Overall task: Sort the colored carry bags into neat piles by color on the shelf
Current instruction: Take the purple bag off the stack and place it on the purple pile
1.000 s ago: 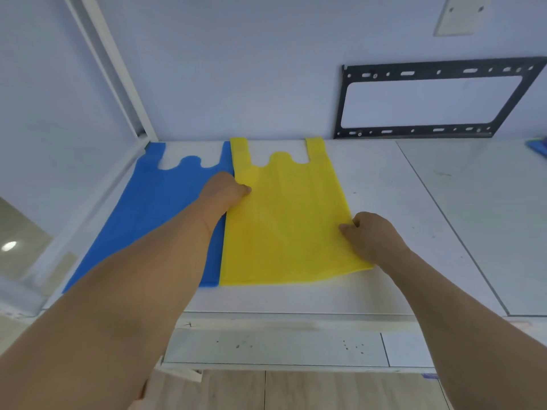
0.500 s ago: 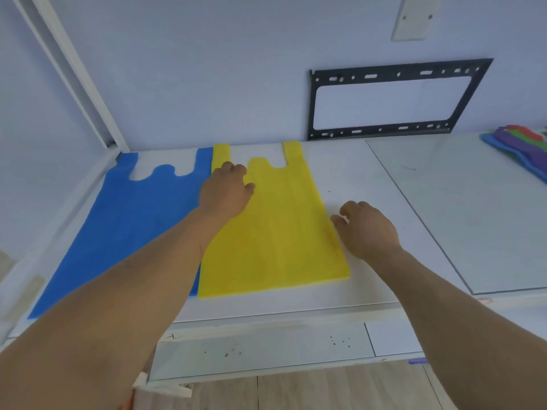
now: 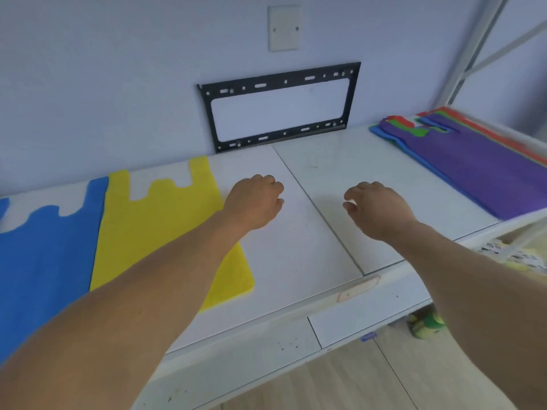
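Blue bag (image 3: 44,255) and yellow bag (image 3: 159,232) laid flat side by side, shelf (image 3: 296,261) left: 2 piles begun. Mixed stack (image 3: 473,161) far right unsorted. Left hand (image 3: 254,202), right hand (image 3: 376,208) loosely curled, holding nothing.

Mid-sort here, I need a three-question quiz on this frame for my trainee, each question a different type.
1. True or false: the left hand grips the yellow bag.
2. Which bag tops the mixed stack at the right end of the shelf? A red, B purple, C green.
3. Fill in: the blue bag lies to the ____ of the yellow bag.

Key:
1. False; both the left hand and the right hand are over the bare shelf, holding nothing.
2. B.
3. left.
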